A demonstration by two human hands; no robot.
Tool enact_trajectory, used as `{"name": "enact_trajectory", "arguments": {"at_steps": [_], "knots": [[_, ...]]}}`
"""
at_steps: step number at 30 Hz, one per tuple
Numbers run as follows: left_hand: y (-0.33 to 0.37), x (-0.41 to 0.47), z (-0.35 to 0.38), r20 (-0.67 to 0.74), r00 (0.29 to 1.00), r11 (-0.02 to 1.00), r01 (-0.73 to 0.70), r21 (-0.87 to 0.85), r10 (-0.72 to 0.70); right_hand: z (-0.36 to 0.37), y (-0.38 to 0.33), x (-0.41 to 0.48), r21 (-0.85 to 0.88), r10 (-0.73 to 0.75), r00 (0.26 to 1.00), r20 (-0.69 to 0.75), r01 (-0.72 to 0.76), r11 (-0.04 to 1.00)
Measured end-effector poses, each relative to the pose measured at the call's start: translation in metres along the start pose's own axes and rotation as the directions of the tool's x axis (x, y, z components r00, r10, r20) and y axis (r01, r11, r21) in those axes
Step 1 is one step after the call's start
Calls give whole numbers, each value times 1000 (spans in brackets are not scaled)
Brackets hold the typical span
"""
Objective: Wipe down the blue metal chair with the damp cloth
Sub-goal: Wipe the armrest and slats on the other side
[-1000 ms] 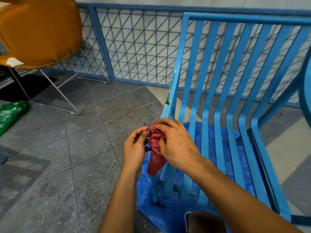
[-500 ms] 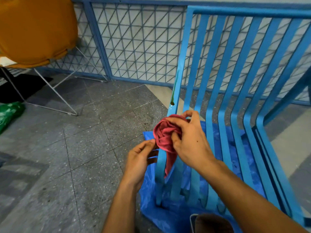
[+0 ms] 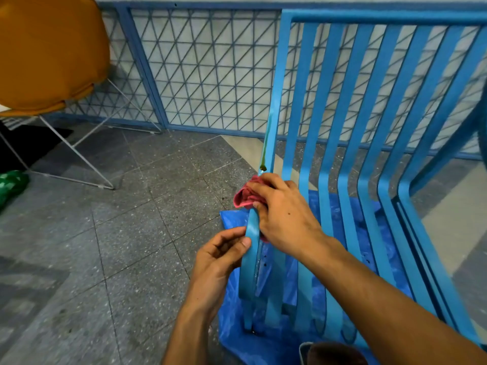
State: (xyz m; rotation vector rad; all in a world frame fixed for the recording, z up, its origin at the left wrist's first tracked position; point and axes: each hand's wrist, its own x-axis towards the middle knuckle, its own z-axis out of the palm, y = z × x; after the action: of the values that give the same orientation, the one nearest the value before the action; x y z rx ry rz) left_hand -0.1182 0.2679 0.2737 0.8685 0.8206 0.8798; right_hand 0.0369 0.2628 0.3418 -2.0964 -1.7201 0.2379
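Blue metal chair (image 3: pixel 342 159) fills the right half of view, slatted back w/ top rail up high, slats curving down into the seat nearer the camera. It stands on a blue plastic sheet (image 3: pixel 266 346) spread over grey speckled floor tiles (image 3: pixel 105 246). Red cloth (image 3: pixel 243 197) is bunched up against the chair's leftmost slat, approx where back bends into seat, just below a dark drip streak running down that slat's edge. Right hand (image 3: pixel 283 214) is clenched round the cloth, palm over it, fingers (image 3: pixel 261 187) curled across the top and front of the bundle; the cloth pokes out to the left past the fingertips, and a small bit shows under the heel of the hand, behind the slat. Left hand (image 3: pixel 220 256) sits lower, w/ its thumb (image 3: pixel 243 242) pressed on the outer face of the same slat and the other fingers loosely curled beside it; whether they reach round behind the slat can't be told. This hand isn't touching the cloth. Orange chair (image 3: pixel 47 48) w/ thin wire legs stands top left, well apart. Blue mesh railing (image 3: pixel 205 72) runs along the back. Green bag (image 3: pixel 11 183) at left edge.
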Motion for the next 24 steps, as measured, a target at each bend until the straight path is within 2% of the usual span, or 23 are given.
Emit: {"name": "enact_trajectory", "arguments": {"at_steps": [5,13,21,24], "knots": [[0,3,1,9,1000,1000,0,-19,0,-6,-5,-22,8,-100,992,79,100,995],[3,-1,3,-35,999,999,27,22,-26,-14,1,18,51,4,998,58,-7,999],[7,3,1,18,1000,999,8,31,-8,-19,-6,-31,99,-74,988,133,61,993],[7,1,-1,49,998,999,33,1,-33,-13,-12,-52,147,-72,991,115,54,988]]}}
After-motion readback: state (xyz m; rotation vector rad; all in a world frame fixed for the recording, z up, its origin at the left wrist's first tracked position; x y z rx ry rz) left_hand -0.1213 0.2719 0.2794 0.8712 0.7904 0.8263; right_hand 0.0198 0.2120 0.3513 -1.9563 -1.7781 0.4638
